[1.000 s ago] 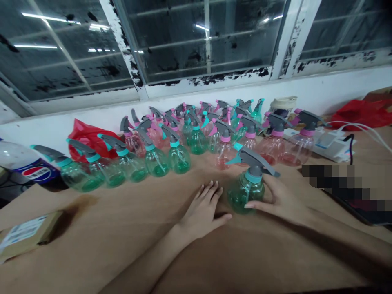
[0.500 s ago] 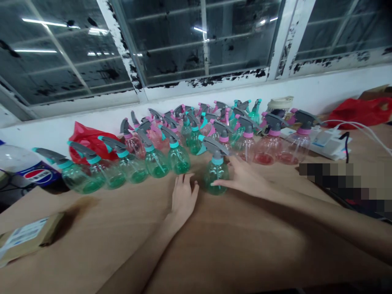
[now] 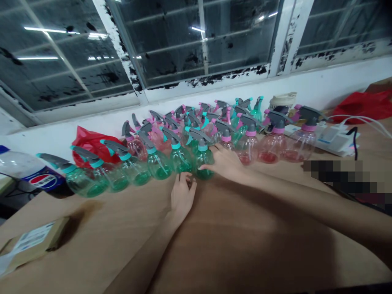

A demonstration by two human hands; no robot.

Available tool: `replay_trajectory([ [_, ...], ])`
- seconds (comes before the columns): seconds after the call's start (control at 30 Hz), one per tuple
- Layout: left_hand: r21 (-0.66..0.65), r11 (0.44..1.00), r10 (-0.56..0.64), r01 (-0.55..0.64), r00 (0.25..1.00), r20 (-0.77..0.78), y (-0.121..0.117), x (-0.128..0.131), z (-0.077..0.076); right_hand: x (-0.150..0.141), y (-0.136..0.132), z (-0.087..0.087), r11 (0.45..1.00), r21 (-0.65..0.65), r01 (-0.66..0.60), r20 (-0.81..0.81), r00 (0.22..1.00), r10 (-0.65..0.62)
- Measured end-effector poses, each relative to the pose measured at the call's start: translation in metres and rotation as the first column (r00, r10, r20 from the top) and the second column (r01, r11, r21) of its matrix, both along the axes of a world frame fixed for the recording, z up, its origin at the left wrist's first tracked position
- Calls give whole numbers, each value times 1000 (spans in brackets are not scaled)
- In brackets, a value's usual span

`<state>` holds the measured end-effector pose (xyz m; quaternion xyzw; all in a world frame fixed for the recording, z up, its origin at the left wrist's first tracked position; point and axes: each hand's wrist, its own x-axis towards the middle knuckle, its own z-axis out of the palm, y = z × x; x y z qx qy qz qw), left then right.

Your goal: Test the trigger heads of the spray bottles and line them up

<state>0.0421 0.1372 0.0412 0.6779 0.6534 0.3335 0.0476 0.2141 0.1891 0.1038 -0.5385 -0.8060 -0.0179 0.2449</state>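
My right hand (image 3: 225,161) is wrapped round the right side of a green spray bottle (image 3: 203,165) with a grey and teal trigger head. That bottle stands upright at the right end of a row of green ones, close beside another green spray bottle (image 3: 181,159). My left hand (image 3: 183,194) rests on the table just in front of that neighbour, fingers loosely curled and apart, holding nothing. To the right, pink spray bottles (image 3: 269,151) with grey and pink heads continue the front row. Behind stand several more pink and green bottles, partly hidden.
A cola bottle (image 3: 43,179) lies at the left, near a red plastic bag (image 3: 88,141). A cardboard parcel (image 3: 39,241) is on the table (image 3: 232,241) at front left. White power strips with cables (image 3: 337,141) and another red bag (image 3: 364,107) are at the right.
My right hand has moved the green spray bottle left and back, up against the end of the green row. My left hand has stayed nearly in place.
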Motion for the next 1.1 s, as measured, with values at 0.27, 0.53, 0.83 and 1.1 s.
replay_trajectory([
  [0.27,-15,1000,-10,10,1000,10,-1,1,0,-10,7,11,996,-51,72,55,996,-69],
  [0.53,-31,999,-22,22,1000,9,-2,2,0,-14,14,9,993,-71,89,61,995,-85],
  [0.83,-53,998,-29,29,1000,8,-3,3,-1,-7,11,3,992,-79,99,-12,995,-101],
  [1.1,-50,998,-41,41,999,12,-3,3,0,54,-13,1,999,-23,24,-361,932,-31],
])
